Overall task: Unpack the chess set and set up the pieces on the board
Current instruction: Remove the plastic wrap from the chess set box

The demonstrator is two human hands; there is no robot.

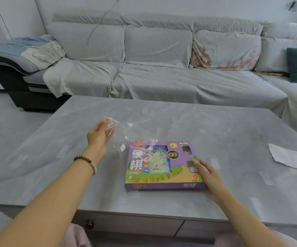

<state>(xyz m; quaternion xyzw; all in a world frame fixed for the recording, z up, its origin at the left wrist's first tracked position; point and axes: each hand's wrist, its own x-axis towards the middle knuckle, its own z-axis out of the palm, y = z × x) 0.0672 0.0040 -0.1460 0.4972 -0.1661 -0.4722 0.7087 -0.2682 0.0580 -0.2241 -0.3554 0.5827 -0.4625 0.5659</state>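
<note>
Plastic wrap: the clear wrap (126,134) runs from the left fingers (108,133) down to the far left corner of the box (162,177).
Left hand: the left hand (98,135) is up in the air, to the far left of the box. Its fingers are bent a little round the wrap. They are blurry, so the hold is my guess.
Right hand: the right hand (209,177) lies on the right edge of the box. Its fingers (197,164) are mostly straight and flat on the lid. They steady the box and do not curl round it.
Box: purple, shut, lying flat on the grey table (55,166).
Pieces: pale pieces (157,161) show through the window in the middle of the box. All are inside.
Done: the wrap looks nearly off.
Left to do: open the box, take out the board and pieces, and put every piece in place. No board shows yet.
Around: a white paper (290,157) lies well to the right of the box. A grey sofa (153,77) stands far behind the box.
In the way: the wrap may be caught on the box's far left corner.
</note>
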